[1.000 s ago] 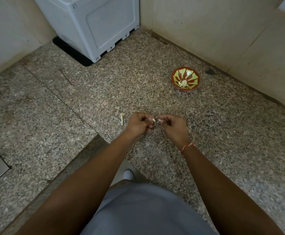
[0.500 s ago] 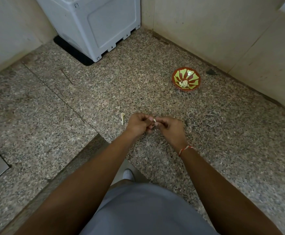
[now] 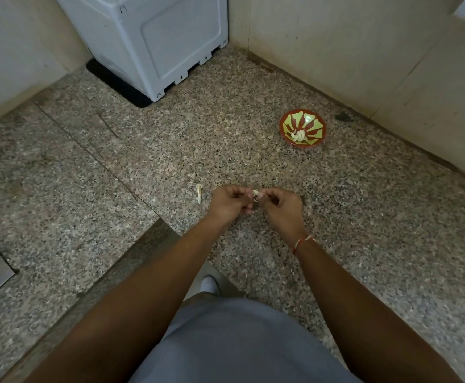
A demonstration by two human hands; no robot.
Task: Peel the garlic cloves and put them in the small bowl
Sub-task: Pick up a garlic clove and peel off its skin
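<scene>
1. Garlic clove (image 3: 255, 193) held above the granite table (image 3: 364, 244), pinched between left hand (image 3: 230, 201) and right hand (image 3: 282, 210); fingers of both curled in tight on it, tips meeting at the clove.
2. Handling, by judgement: very light, small, firm under the skin; papery skin dry and brittle, likely to tear in flakes. Peeled flesh probably a little tacky, prone to slip out if squeezed at the tapered end.
3. Best hold, likely: one hand steadying the fat middle, the other picking at the pointed tip or root end where skin lifts first. How much skin remains: too small to tell.
4. Small bowl (image 3: 302, 128) well apart, ahead and to the right, near the wall; pale peeled cloves (image 3: 299, 135) heaped in its bottom.
5. Scrap of peel or stem (image 3: 199, 192) lying on the table just left of the left hand.
6. Room: open stone between hands and bowl, nothing in the way. Wall close behind bowl, so little overshoot room. White appliance (image 3: 156, 42) far left-rear, out of the path. Table edge (image 3: 143, 239) stepping down near the forearms; dropped clove could roll off there.
</scene>
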